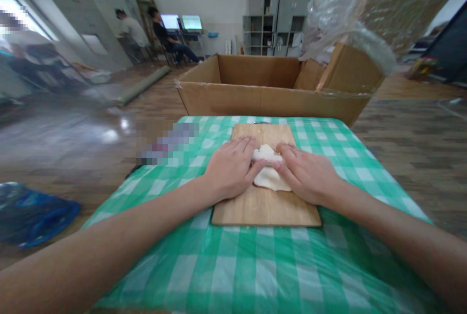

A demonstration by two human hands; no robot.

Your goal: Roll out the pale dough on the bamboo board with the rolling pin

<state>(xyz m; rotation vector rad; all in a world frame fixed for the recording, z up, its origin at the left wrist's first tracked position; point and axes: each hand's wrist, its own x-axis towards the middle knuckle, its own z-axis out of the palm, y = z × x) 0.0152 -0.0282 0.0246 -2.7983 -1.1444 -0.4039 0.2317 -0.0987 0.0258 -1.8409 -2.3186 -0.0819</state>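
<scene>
Dough [273,181] lies about the middle of a wooden board [266,212], with a white roll [268,157] across it toward twelve o'clock; whether that is a roller or folded dough cannot be told. The person's left hand [232,165] grasps the roll's nine o'clock end between thumb and fingers, and the right hand [309,173] grasps the three o'clock end likewise. The board rests on a checked tablecloth [270,265]; beyond, at twelve o'clock, stands a cardboard box [270,102].
</scene>
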